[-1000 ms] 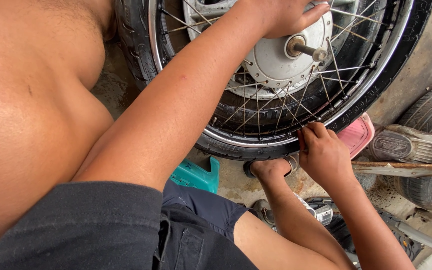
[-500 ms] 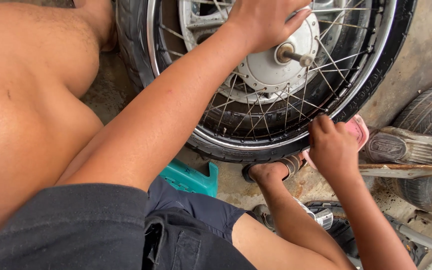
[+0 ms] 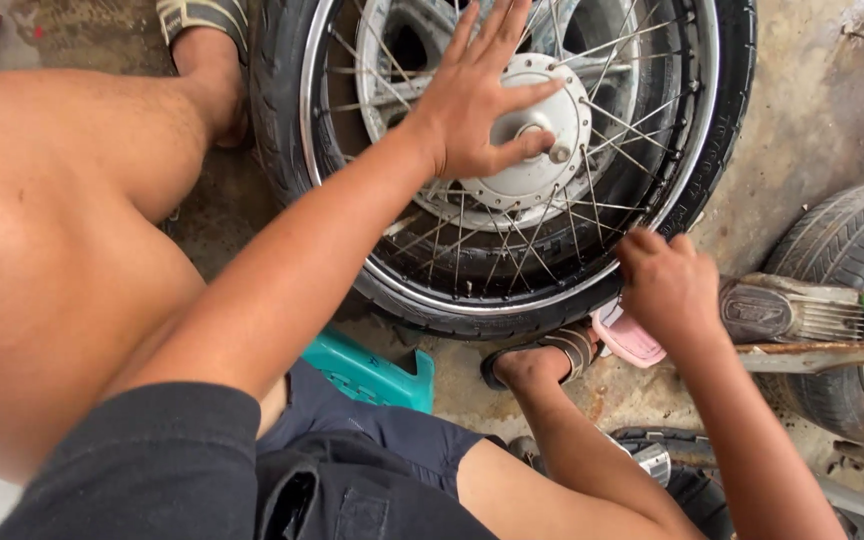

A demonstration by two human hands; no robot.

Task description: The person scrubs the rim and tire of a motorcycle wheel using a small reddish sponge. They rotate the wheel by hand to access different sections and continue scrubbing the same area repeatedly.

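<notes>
A spoked motorcycle wheel (image 3: 692,150) with a black tyre stands upright on the concrete floor in front of me. My left hand (image 3: 477,95) lies flat on its silver hub (image 3: 542,175), fingers spread, thumb beside the axle stub (image 3: 556,153). My right hand (image 3: 667,285) is at the lower right of the chrome rim (image 3: 512,300), fingers curled closed where the spokes meet it. Whatever sits inside those fingers is hidden.
My bare knee fills the left. A teal plastic stool (image 3: 367,375) sits under my leg, and my sandalled foot (image 3: 542,360) rests beside a pink sandal (image 3: 627,340). On the right are a brush (image 3: 792,310), a rusty bar (image 3: 822,355) and a car tyre (image 3: 852,250).
My left hand slid from the top of the hub down onto its face and spread flat. The view tilted up the wheel. My right hand stayed at the rim.
</notes>
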